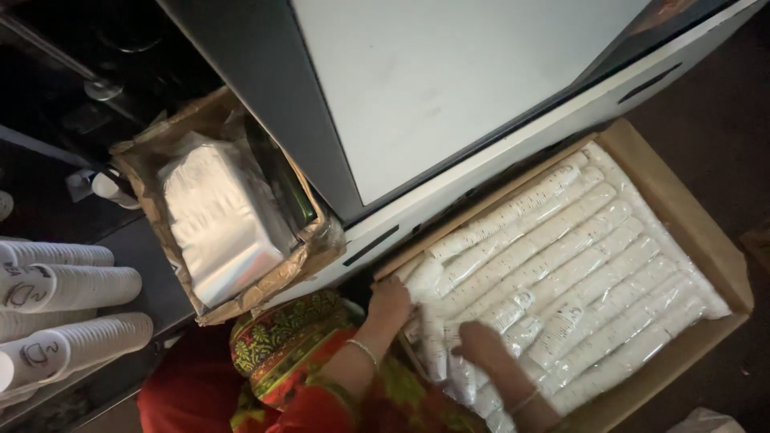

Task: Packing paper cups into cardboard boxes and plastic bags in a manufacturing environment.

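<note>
Cup sleeves (561,265): white, plastic-wrapped, boxed rows; left hand (389,303), right hand (481,343) resting released.

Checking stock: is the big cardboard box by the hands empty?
No, the cardboard box is packed with rows of plastic-wrapped cup stacks, both hands resting on them.

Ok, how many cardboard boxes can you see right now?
2. One large cardboard box at right holds wrapped sleeves of white paper cups; a smaller, torn cardboard box at upper left holds a white plastic-wrapped bundle. Others may be hidden.
</note>
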